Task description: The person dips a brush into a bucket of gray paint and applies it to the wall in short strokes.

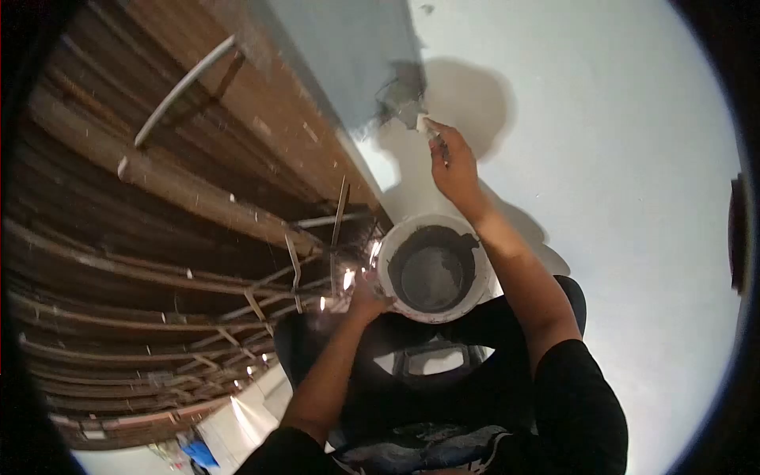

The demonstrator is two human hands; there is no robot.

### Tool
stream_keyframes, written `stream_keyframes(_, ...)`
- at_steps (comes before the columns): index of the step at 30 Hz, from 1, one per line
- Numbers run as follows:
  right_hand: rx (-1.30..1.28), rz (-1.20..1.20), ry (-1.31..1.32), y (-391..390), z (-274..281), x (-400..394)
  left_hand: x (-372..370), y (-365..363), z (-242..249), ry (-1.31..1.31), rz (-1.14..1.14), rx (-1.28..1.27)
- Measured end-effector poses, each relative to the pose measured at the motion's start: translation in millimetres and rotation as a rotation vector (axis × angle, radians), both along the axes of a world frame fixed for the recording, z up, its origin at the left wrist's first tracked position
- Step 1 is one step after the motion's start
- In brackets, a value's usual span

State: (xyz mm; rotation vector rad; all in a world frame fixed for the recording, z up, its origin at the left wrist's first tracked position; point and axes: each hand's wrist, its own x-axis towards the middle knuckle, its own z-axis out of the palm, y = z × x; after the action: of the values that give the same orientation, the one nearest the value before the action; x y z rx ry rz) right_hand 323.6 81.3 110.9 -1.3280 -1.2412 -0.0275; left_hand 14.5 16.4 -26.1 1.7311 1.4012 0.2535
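My right hand (457,168) grips a paintbrush (422,123) whose bristles are coated grey. The brush tip touches the white wall (602,158) at the lower end of a grey painted band (356,55), where a wet-looking darker grey patch (402,96) shows. My left hand (369,298) holds a round whitish bucket (383,273) by its left side, fingers partly hidden against it. Inside the bucket is grey paint (431,277), smeared up the inner wall. The bucket is in front of my body, above my dark-clothed legs.
Brown ceiling boards and beams (174,182) fill the left side, with a curved white pipe (186,89) on them. A dark stool-like frame (443,360) shows between my legs. A blue item (198,453) is at lower left. A dark reddish object (738,233) sits at the right edge.
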Motion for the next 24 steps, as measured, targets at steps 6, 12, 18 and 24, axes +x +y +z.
stream_keyframes(6, -0.206, -0.019, -0.113, 1, -31, 2, 11, -7, 40, 0.039, 0.006, -0.133)
stream_keyframes(12, -0.479, -0.228, 0.068, -30, -22, -15, 1, -8, 19, -0.017, -0.014, -0.120)
stream_keyframes(18, -0.023, -0.131, -0.069, -5, -2, -13, 4, -3, 25, 0.006, -0.024, -0.024)
stream_keyframes(24, -0.114, -0.032, -0.215, 10, -18, 1, 4, 4, 35, 0.001, -0.052, -0.147)
